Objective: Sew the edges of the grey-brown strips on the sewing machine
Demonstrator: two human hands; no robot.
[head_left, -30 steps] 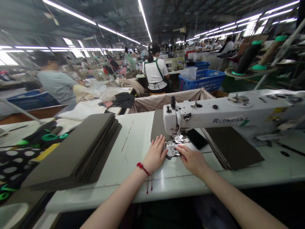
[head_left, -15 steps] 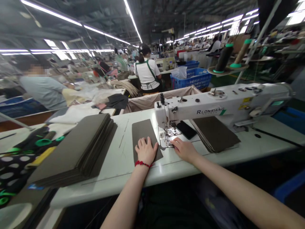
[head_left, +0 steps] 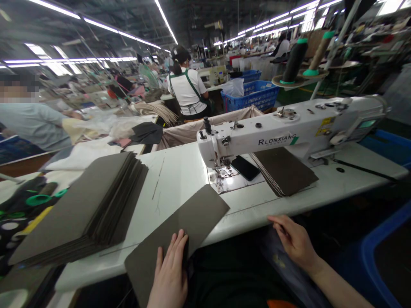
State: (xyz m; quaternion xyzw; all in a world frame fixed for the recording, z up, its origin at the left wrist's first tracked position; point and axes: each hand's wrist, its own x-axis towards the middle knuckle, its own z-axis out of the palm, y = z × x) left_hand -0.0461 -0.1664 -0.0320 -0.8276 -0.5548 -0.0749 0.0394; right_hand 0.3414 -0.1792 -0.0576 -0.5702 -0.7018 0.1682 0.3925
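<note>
The dark brown panel [head_left: 180, 235], a stiff, flat rectangle, lies in front of the sewing machine [head_left: 289, 128]. Its far end rests on the white surface [head_left: 180, 179], and its near end hangs past the front edge. The left hand [head_left: 168, 273] comes up from below that edge at the panel's near end, its fingers [head_left: 173, 252] pointing up and away and clenched on the panel. The right hand [head_left: 295, 241] sits well apart, past the front edge and toward the lower right of the machine, over blue-grey trousers [head_left: 282, 261]. Its fingers [head_left: 285, 224] are loosely curved and released, grasping nothing.

Half a second ago the panel lay flat on the surface beside the needle plate, under the left palm, with the right hand at the presser foot. Now it has come off toward the person and swung round, and both hands are off the surface. Its long axis runs from lower left to upper right, with the far end pointing toward the machine's head.

Left of the machine stands a tall stack of matching panels [head_left: 86, 205]. To its right, under the arm, lies a smaller stack [head_left: 282, 171] just beside a black phone [head_left: 245, 167]. Behind the machine, a co-worker [head_left: 186, 85] sits near a blue crate [head_left: 250, 96].
</note>
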